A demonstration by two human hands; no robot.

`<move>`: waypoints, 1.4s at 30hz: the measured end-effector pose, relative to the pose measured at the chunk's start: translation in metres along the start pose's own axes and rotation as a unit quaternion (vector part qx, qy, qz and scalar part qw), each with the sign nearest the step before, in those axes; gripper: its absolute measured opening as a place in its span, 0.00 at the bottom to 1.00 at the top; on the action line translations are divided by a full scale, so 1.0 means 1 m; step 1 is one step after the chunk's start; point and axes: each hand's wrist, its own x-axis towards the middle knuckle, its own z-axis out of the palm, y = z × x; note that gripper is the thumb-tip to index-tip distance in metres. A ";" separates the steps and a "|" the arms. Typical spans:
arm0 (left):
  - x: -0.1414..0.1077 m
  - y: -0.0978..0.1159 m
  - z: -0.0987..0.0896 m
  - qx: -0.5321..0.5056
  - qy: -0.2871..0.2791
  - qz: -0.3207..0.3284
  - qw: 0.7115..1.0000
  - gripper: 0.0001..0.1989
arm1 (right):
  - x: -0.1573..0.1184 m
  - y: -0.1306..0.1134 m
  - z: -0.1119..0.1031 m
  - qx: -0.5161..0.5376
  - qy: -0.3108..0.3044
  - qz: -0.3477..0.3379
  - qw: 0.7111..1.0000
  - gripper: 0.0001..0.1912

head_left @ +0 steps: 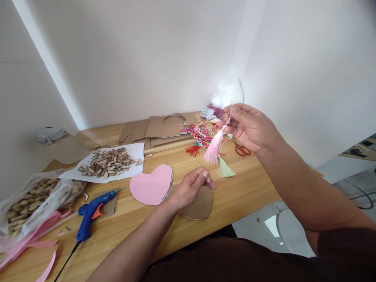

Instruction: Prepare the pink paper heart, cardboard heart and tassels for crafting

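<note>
My right hand (249, 125) pinches a pink tassel (215, 147) by the braided cord at its top. It hangs in the air above the table, its strands slanting down to the left. My left hand (195, 186) is closed, thumb against curled fingers, over a brown cardboard heart (198, 207). Whatever it may hold is hidden. Beside that hand lies a pink paper heart (150, 184) with another layer under its right edge. Below the pink tassel is a pale green tassel (226, 168). A heap of colourful cords and tassels (201, 133) lies farther back.
A blue glue gun (89, 213) with a cord lies at left, near a bag of peanuts (32, 196) and pink strips (32, 239). Peanut shells (110, 162) cover white paper. Cardboard sheets (164, 127) rest by the wall. Red-handled scissors (242, 149) lie at right.
</note>
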 end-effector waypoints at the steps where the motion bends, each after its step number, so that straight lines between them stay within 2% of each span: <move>1: -0.001 -0.002 0.001 -0.009 0.001 -0.004 1.000 0.21 | 0.001 -0.003 -0.001 -0.002 0.006 -0.003 1.000 0.17; 4: -0.002 -0.009 0.000 -0.016 0.014 -0.020 1.000 0.22 | 0.001 -0.010 -0.004 0.005 0.012 -0.006 1.000 0.16; 7: -0.002 -0.016 -0.006 -0.004 0.057 -0.040 0.998 0.22 | 0.000 -0.013 -0.007 0.017 0.009 -0.007 1.000 0.13; 9: -0.001 -0.015 -0.011 -0.011 0.096 -0.040 0.995 0.20 | -0.003 -0.012 -0.007 0.030 0.004 0.000 1.000 0.13; 11: 0.003 -0.009 -0.015 -0.017 0.112 -0.020 0.993 0.23 | -0.008 -0.006 -0.005 0.046 -0.011 0.017 0.999 0.14; 13: 0.008 0.000 -0.016 -0.019 0.095 0.016 0.995 0.29 | -0.014 0.002 0.001 0.059 -0.036 0.040 0.997 0.15; 15: 0.014 0.006 -0.011 -0.031 0.066 0.051 0.996 0.31 | -0.020 0.010 0.007 0.069 -0.062 0.062 0.994 0.16; 17: 0.018 0.007 -0.003 -0.035 0.038 0.055 0.997 0.27 | -0.025 0.017 0.011 0.074 -0.074 0.079 0.991 0.17; 19: 0.015 0.003 0.007 -0.005 0.013 0.024 1.000 0.19 | -0.030 0.019 0.007 0.069 -0.063 0.088 0.992 0.17; 22: -0.003 -0.009 0.014 0.089 -0.007 -0.027 0.996 0.15 | -0.044 0.016 -0.011 0.042 -0.025 0.093 0.994 0.17; 24: -0.018 -0.017 0.012 0.152 -0.019 -0.050 0.987 0.17 | -0.059 0.012 -0.030 0.014 -0.007 0.105 0.994 0.16; 29: -0.044 -0.036 0.000 0.225 -0.026 -0.046 0.973 0.12 | -0.093 0.014 -0.078 -0.102 -0.003 0.215 0.971 0.18; 33: -0.048 -0.047 -0.002 0.250 -0.013 0.001 0.968 0.11 | -0.085 0.054 -0.107 -0.236 -0.005 0.244 0.941 0.19; 35: -0.050 -0.052 -0.002 0.258 -0.007 0.039 0.965 0.12 | -0.069 0.084 -0.117 -0.330 0.000 0.253 0.909 0.19; 39: -0.055 -0.057 -0.003 0.257 -0.001 0.084 0.963 0.12 | -0.030 0.138 -0.127 -0.418 0.020 0.239 0.876 0.15; 42: -0.057 -0.058 -0.006 0.245 0.001 0.090 0.965 0.12 | -0.006 0.161 -0.128 -0.485 0.017 0.212 0.848 0.10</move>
